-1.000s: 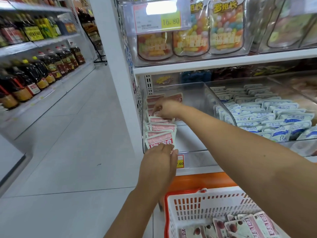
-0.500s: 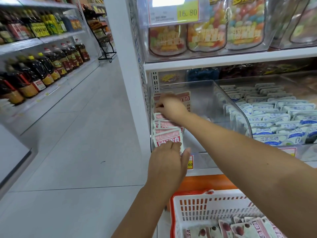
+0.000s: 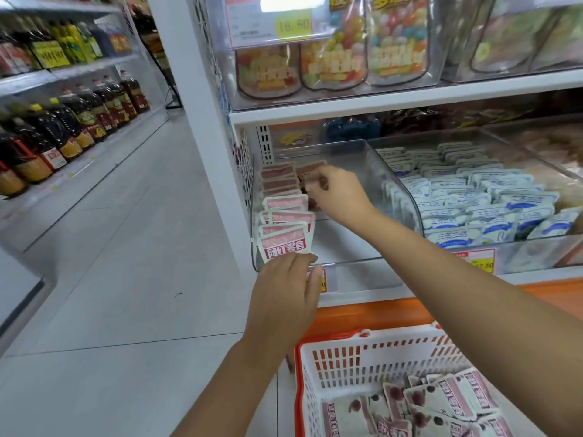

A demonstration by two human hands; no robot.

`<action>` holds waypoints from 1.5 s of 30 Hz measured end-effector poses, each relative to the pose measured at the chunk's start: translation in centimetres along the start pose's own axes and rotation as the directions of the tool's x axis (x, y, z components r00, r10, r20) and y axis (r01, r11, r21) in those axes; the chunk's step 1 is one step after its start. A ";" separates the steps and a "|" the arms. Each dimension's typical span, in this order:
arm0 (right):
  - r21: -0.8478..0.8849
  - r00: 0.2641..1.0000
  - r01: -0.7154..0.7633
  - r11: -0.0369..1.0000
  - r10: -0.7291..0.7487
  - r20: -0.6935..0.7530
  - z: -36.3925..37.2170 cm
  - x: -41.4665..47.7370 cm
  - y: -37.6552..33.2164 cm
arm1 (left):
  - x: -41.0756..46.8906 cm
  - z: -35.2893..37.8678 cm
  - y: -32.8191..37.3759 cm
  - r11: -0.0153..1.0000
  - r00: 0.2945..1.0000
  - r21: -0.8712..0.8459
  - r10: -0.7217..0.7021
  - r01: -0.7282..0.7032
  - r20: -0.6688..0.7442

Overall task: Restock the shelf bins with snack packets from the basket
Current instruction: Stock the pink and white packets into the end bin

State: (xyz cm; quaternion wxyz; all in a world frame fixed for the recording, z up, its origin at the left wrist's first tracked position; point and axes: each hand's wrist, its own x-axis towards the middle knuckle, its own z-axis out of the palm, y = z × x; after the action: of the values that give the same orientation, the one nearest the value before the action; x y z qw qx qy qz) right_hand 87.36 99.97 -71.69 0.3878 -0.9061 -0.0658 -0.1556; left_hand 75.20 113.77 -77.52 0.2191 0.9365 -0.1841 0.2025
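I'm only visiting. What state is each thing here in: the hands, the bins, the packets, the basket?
Left hand, fingertips touch the front packet.
Right hand, pinches the back packet.
Red packet row, standing on edge along the bin's left side.
Clear bin, only partly filled.
Blue-white packets, fill the neighbouring bin.
Basket, loose packets lying inside.

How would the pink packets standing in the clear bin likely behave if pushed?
Probably light and floppy: the pink packets lean unevenly in their row, and those in the basket lie slumped. Likely to topple: the row stands on edge, with the left hand touching the front one.
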 end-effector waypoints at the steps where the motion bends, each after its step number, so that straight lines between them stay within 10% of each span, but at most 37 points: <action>1: 0.023 1.000 -0.027 0.999 0.027 -0.006 -0.6 -1.2 0.3 | -0.6 0.1 0.0 0.996 0.993 -0.022 0.080 -0.082 -0.083; 6: 0.119 0.998 0.058 0.991 -0.053 -0.043 -2.8 -9.9 1.9 | -3.4 -0.1 1.0 0.965 0.973 -0.140 0.210 -0.222 -0.099; 11: -0.142 0.973 0.187 0.972 -0.163 0.166 -2.0 -18.6 5.8 | -7.0 2.5 1.0 0.995 0.864 0.091 -0.020 -0.030 0.502; 17: -0.484 0.754 -0.098 0.870 0.382 0.535 3.8 -25.3 18.1 | -10.4 5.7 -0.6 0.971 0.562 0.236 -0.214 0.034 0.799; 22: -0.486 0.503 -0.328 0.810 0.585 0.636 8.0 -30.8 25.1 | -11.3 6.0 -1.0 0.974 0.459 0.211 -0.226 0.084 0.860; 28: -0.518 0.486 -0.467 0.717 0.697 0.528 12.2 -33.2 26.1 | -10.2 5.8 -1.1 0.974 0.456 0.182 -0.223 0.133 0.862; 35: -0.592 0.367 -0.238 0.770 0.636 0.679 11.9 -31.2 24.4 | -9.6 5.9 -0.7 0.968 0.434 0.213 -0.251 0.136 0.865; 40: -0.355 0.554 -0.386 0.852 0.521 0.649 5.1 -25.0 17.5 | -7.0 4.7 0.5 0.974 0.679 0.223 -0.190 0.039 0.709; 45: -0.251 0.832 -0.099 0.963 0.218 0.509 -4.5 -19.5 7.2 | -3.5 0.8 2.1 0.997 0.985 0.053 0.047 -0.057 0.163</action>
State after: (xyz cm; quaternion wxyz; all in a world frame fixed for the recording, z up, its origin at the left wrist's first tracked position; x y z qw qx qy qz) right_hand 69.68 91.84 -80.16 0.2663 -0.9521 -0.0777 0.1285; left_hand 71.59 112.54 -79.05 0.1710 0.9507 -0.2197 0.1366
